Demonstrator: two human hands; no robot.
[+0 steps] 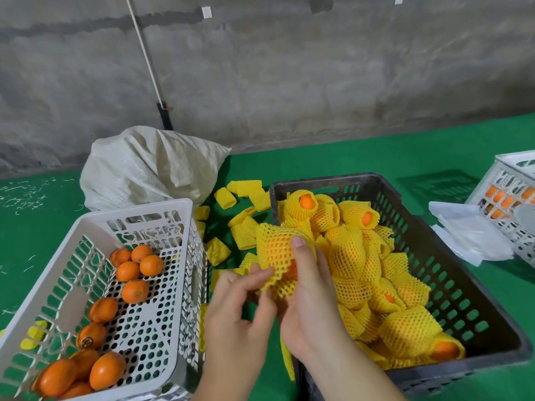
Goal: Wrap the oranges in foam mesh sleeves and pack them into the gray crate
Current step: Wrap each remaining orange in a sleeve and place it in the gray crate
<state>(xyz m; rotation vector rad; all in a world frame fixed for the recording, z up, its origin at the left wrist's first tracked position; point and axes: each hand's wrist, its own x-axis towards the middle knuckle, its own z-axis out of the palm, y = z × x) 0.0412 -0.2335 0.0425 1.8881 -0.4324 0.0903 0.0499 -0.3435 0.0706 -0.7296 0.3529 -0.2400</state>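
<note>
An orange inside a stretched yellow foam mesh sleeve (275, 250) is held up between the two crates. My right hand (311, 290) grips it from below, thumb pressed on the sleeve's top. My left hand (240, 308) pinches the sleeve's lower edge. The gray crate (451, 273) on the right holds several wrapped oranges (350, 256). The white crate (185, 285) on the left holds several bare oranges (136, 290).
Loose yellow sleeves (243, 230) lie on the green table between the crates. A white woven sack (150, 166) sits behind the white crate. A second white crate (509, 204) with oranges and white sheets (469, 233) are at the far right. A concrete wall stands behind.
</note>
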